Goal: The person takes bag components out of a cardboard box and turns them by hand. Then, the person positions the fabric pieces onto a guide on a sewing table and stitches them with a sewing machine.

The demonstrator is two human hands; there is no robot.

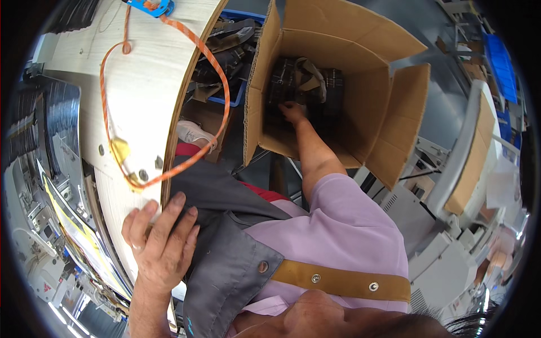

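My left hand (163, 242) lies over the edge of the pale worktable (141, 79), fingers stretched out and slightly apart, holding nothing. Deep inside an open cardboard box (360, 96) is my right hand (294, 114), at the end of an outstretched arm. Its fingers are curled against dark bundled pieces (282, 79) with thin light lines; shadow hides exactly what they grip. Among those pieces stands a curved grey-beige strip or loop (316, 79).
An orange cord (225, 96) loops across the worktable from a blue clip-like holder (152, 7). Beyond the table edge sits a blue crate (239, 93) of dark pieces. Box flaps (403, 124) stick outward. White-grey machinery (462, 152) stands at the right.
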